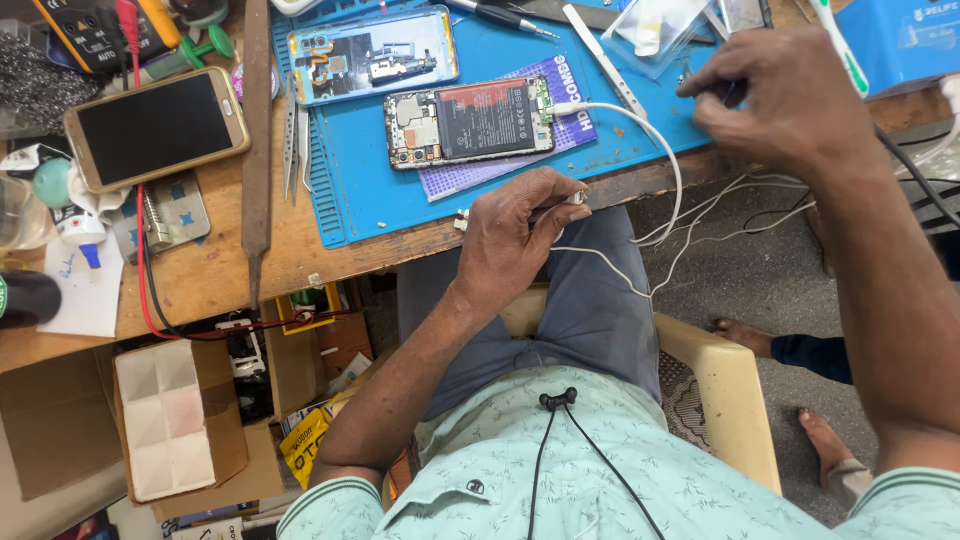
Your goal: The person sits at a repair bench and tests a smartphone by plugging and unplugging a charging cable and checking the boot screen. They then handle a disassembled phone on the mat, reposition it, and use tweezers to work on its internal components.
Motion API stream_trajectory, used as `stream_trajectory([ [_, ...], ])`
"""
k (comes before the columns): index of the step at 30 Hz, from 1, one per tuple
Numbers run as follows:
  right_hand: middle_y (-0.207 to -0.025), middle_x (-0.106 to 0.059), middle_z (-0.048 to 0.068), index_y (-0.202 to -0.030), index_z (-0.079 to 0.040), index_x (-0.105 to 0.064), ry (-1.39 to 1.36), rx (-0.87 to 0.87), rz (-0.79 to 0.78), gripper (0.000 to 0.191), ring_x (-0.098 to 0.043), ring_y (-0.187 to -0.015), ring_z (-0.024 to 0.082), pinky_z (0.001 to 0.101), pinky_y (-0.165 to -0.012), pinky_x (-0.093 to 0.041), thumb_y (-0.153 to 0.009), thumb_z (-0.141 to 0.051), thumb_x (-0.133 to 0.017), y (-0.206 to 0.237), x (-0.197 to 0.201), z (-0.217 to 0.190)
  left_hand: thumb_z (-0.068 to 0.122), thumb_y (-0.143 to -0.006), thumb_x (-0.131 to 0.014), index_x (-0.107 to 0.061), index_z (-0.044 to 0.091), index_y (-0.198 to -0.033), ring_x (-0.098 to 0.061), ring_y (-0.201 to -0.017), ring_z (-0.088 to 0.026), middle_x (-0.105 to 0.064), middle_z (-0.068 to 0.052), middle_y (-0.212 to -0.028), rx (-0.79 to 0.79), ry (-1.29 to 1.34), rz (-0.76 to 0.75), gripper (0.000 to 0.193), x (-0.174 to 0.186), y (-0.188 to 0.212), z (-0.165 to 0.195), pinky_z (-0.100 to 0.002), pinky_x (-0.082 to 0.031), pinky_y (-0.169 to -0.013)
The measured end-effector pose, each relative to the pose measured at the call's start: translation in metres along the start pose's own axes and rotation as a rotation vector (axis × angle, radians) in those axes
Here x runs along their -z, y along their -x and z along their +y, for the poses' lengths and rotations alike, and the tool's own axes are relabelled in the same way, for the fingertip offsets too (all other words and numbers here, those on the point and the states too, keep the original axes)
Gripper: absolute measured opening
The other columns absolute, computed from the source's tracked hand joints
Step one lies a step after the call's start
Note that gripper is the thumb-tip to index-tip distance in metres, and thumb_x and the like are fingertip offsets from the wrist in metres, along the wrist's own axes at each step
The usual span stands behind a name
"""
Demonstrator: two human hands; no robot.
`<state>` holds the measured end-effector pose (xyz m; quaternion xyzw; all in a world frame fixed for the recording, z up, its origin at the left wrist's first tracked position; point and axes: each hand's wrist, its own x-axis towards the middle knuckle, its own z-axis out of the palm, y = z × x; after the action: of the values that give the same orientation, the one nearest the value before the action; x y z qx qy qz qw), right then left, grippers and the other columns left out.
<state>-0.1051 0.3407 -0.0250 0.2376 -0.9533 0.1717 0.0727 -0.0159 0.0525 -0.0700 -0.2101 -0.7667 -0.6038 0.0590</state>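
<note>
A thin white cable (655, 150) is held at the near edge of the worn wooden bench (215, 270) by the left hand (515, 235), whose fingers are closed narrowly around a small white plug-like end (572, 198); a second small white piece (462, 220) shows at the other side of that hand. From the fingers the cable is looped up onto the blue ribbed rubber mat (350, 190) and is plugged into the right-hand short end of an opened phone (468, 122), a flat rectangle whose long axis is laid along the bench edge, its dark battery and circuit boards exposed. The phone is rested on a purple gridded pad (575, 125) near the mat's near edge. The right hand (780, 95) is curled above the mat's right edge, fingertips pinched together; what is pinched cannot be told. More white cable is trailed off the bench's right end toward the floor. Behind the phone a pale blue back cover (372, 55) is laid; a gold phone (157, 128) with a glossy dark screen, metal tweezers (291, 145) and a long rusty file (256, 150) are left beside the mat's left edge.
</note>
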Motion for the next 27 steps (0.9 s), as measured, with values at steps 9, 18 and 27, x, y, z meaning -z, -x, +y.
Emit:
stream_trajectory([
  [9, -0.1, -0.074, 0.006, -0.121, -0.012, -0.075, -0.592, -0.038, 0.247, 0.032, -0.071, -0.089, 0.01, 0.0219, -0.077, -0.058, -0.093, 0.004, -0.081, 0.046, -0.014, -0.071, 0.011, -0.095, -0.075, -0.068, 0.003, -0.11, -0.076, -0.087, -0.012, -0.073, -0.006, -0.095, -0.005, -0.023, 0.016, 0.018, -0.002, -0.001, 0.004, -0.027, -0.061, -0.07],
  [18, -0.109, -0.077, 0.009, -0.117, -0.006, -0.077, -0.627, 0.002, 0.377, 0.02, -0.075, -0.096, 0.014, 0.0256, -0.081, -0.059, -0.099, 0.003, -0.081, 0.056, -0.043, -0.114, 0.01, -0.096, -0.073, -0.07, 0.004, -0.11, -0.074, -0.084, -0.011, -0.072, -0.005, -0.096, 0.012, -0.053, 0.019, 0.016, -0.003, -0.002, 0.005, -0.027, -0.061, -0.069],
  [27, -0.108, -0.077, 0.01, -0.117, -0.004, -0.076, -0.53, 0.03, 0.403, 0.021, -0.075, -0.098, 0.017, 0.0284, -0.084, -0.061, -0.098, 0.004, -0.079, 0.055, -0.049, -0.118, 0.01, -0.096, -0.074, -0.07, 0.004, -0.109, -0.071, -0.078, -0.01, -0.071, -0.004, -0.093, 0.016, -0.069, 0.02, 0.015, -0.004, -0.001, 0.005, -0.027, -0.058, -0.065],
])
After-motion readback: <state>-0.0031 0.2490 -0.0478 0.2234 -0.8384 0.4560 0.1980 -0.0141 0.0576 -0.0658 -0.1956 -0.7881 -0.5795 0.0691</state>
